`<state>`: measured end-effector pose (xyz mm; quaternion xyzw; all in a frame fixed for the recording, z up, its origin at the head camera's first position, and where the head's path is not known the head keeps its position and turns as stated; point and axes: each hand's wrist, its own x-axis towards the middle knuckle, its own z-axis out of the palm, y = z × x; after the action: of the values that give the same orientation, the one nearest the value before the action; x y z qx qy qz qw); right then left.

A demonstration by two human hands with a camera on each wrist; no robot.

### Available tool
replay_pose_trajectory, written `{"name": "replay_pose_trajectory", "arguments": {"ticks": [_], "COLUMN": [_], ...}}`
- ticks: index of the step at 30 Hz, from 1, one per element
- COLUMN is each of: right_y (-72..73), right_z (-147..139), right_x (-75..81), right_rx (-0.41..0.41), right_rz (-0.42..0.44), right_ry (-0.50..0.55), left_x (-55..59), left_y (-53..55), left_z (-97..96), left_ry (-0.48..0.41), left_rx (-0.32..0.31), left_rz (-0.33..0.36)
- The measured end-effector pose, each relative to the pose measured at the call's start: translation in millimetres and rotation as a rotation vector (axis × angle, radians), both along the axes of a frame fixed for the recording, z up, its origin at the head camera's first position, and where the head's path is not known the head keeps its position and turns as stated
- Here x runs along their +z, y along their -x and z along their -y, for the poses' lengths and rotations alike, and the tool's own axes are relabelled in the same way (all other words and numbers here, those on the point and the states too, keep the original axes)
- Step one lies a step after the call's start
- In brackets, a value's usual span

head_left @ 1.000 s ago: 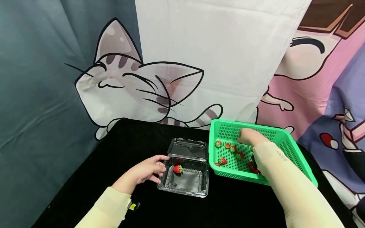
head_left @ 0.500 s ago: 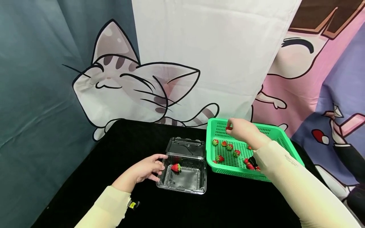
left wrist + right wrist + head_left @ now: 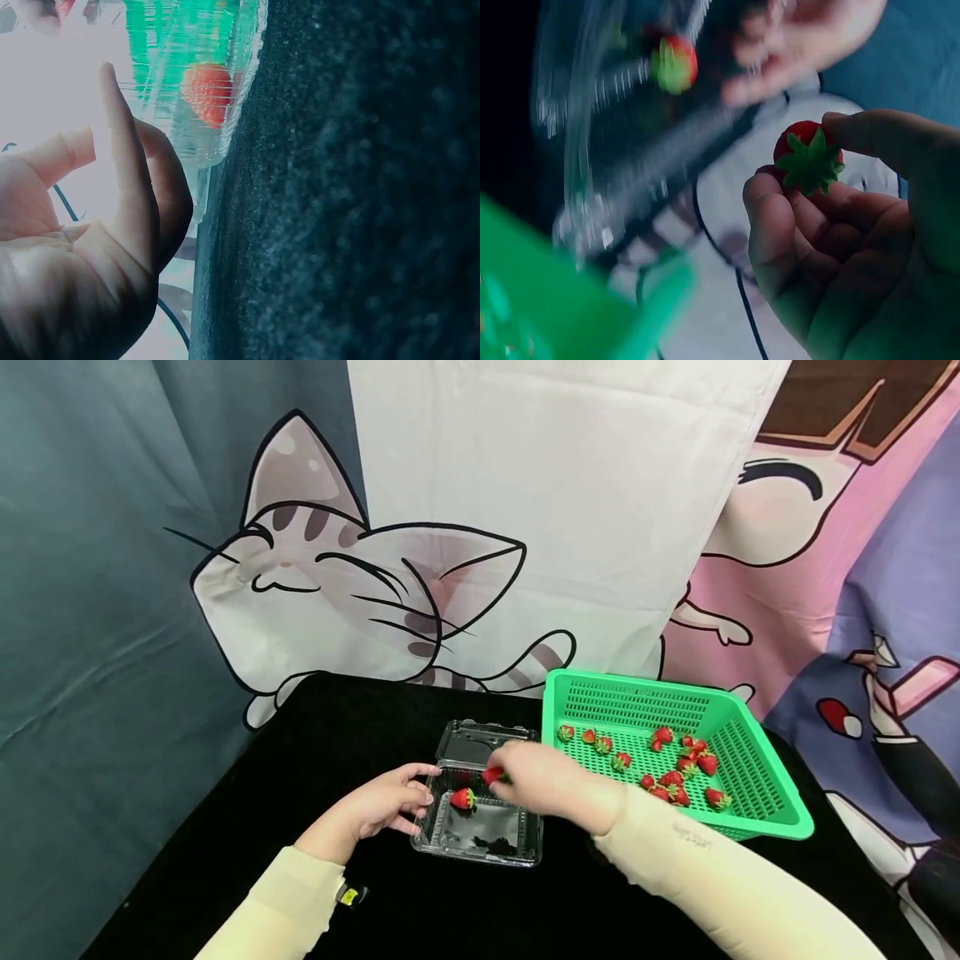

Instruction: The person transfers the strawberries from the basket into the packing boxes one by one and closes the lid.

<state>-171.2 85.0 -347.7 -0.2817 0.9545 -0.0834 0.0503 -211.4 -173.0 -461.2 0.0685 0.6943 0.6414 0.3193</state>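
Note:
My right hand (image 3: 536, 777) pinches a strawberry (image 3: 808, 158) between thumb and fingertips, its green leaves showing in the right wrist view. In the head view this hand is over the back right part of a clear plastic clamshell box (image 3: 480, 861), whose lid lies folded back. One red strawberry (image 3: 462, 799) lies inside the box near its left wall. At that left side, the fingers of my left hand (image 3: 382, 806) touch the wall and rim; the left wrist view shows one of them extended upward beside the box.
Right of the box stands a green plastic basket (image 3: 772, 768) holding several strawberries (image 3: 671, 781), mostly in its right half. Black cloth (image 3: 360, 727) covers the table. Behind it hangs a curtain (image 3: 585, 510) with cartoon prints.
My right hand has come out of the basket and moved left to the box, carrying a strawberry. The left hand has stayed at the box's left side.

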Motion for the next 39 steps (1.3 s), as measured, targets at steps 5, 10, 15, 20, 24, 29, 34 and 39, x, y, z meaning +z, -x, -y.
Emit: {"name": "replay_pose_trajectory", "arguments": {"ticks": [5, 10, 15, 20, 24, 29, 34, 39], "right_y": [-3.7, -4.1, -4.6, -2.1, 4.6, 11.6, 13.7, 12.6], "right_z": [25.3, 41.0, 48.7, 53.4, 56.3, 58.9, 59.4, 57.2], "right_x": [-28.5, -47.9, -60.8, -66.6, -71.8, -79.4, -81.3, -74.6], "right_rx": [0.054, 0.072, 0.086, 0.071, 0.04, -0.022, -0.032, -0.004], "right_rz": [0.069, 0.117, 0.069, 0.057, 0.061, 0.042, 0.04, 0.052], "right_ry": [-0.055, -0.113, -0.173, -0.196, -0.165, -0.103, -0.047, -0.029], "left_x": [-1.9, -1.0, 1.0, 0.4, -1.4, -4.4, -4.4, -2.7], "left_y": [0.3, 0.9, 0.9, 0.7, 0.9, 1.2, 1.2, 0.6], "left_z": [-0.7, -1.1, -2.2, -3.1, -2.8, -1.6, -0.3, 1.3], "left_ry": [-0.005, -0.007, -0.017, -0.014, -0.01, -0.014, -0.023, -0.027], "left_rx": [-0.005, -0.007, -0.016, -0.016, -0.009, -0.009, -0.022, -0.031], "left_rz": [-0.001, 0.0, -0.006, -0.007, -0.01, -0.011, -0.014, -0.014]}}
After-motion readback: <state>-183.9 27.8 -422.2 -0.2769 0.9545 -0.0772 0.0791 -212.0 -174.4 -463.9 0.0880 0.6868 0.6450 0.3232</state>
